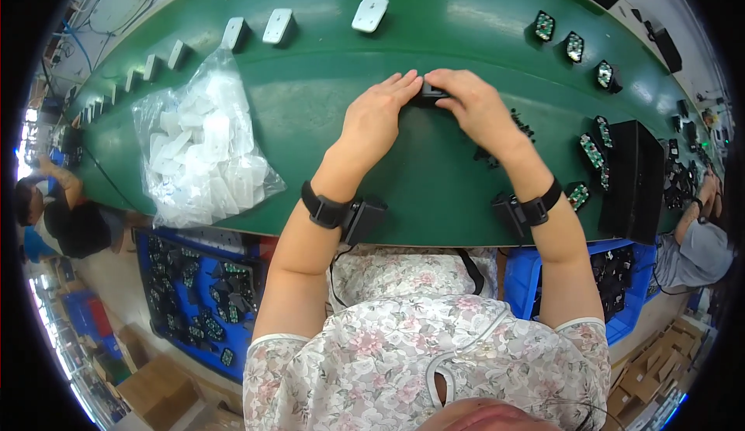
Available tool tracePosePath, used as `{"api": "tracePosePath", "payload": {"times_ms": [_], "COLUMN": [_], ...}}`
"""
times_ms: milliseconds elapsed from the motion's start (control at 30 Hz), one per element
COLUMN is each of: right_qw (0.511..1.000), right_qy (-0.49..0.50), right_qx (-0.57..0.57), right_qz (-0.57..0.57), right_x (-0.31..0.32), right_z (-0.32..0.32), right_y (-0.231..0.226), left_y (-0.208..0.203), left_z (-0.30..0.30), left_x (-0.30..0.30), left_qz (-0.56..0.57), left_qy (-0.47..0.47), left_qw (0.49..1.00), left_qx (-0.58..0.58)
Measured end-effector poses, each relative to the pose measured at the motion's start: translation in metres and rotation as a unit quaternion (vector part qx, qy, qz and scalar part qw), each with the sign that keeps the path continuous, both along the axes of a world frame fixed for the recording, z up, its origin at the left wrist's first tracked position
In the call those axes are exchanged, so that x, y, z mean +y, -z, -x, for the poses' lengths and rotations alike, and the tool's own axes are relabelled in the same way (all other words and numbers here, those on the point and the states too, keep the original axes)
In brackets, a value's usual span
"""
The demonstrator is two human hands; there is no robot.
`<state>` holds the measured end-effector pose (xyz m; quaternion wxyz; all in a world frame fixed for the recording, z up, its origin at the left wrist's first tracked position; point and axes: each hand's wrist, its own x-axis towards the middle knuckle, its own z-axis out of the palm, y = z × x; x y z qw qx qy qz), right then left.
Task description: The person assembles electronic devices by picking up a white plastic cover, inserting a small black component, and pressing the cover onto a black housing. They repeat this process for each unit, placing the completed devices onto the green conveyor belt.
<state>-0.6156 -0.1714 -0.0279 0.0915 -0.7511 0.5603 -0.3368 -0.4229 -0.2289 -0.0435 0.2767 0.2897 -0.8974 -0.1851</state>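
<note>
Between my hands, near the middle of the green table, is a small black plastic housing [429,90], mostly covered by fingers. My right hand [475,107] is closed round its right side, thumb and fingers bent over it. My left hand [377,119] grips at its left edge, the fingers close together with their tips against it. What lies under the fingers is hidden. Beside and partly behind my right wrist, small black pieces [523,125] lie in a loose heap.
A clear bag of translucent white plastic pieces [203,152] lies at left. White rounded blocks [278,26] form a curved row along the far left. Black housings with green circuit boards [574,47] and a black box [632,179] are at right. Blue bins [528,276] hold dark parts below. Others sit on both sides.
</note>
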Motion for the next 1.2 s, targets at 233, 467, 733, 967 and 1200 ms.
{"api": "tracePosePath", "payload": {"times_ms": [233, 467, 733, 967, 1200], "right_qw": [0.999, 0.994, 0.971, 0.985, 0.99], "right_qy": [0.023, 0.031, 0.023, 0.121, 0.115], "right_qx": [-0.045, -0.109, -0.202, 0.079, 0.052], "right_qz": [0.012, -0.012, -0.13, -0.092, -0.064], "right_x": [0.006, -0.003, -0.034, 0.056, 0.084], "right_z": [-0.01, 0.003, 0.039, 0.033, 0.032], "right_y": [0.023, 0.008, 0.011, -0.023, 0.018], "left_y": [0.01, 0.011, 0.013, 0.01, -0.007], "left_z": [-0.008, 0.005, 0.044, 0.078, 0.12], "left_x": [0.006, 0.01, -0.024, -0.102, -0.123], "left_qz": [0.119, 0.069, 0.118, -0.291, -0.512], "left_qy": [0.011, -0.006, -0.031, -0.094, -0.075], "left_qw": [0.989, 0.995, 0.992, 0.948, 0.854], "left_qx": [-0.088, -0.068, -0.016, 0.087, 0.054]}}
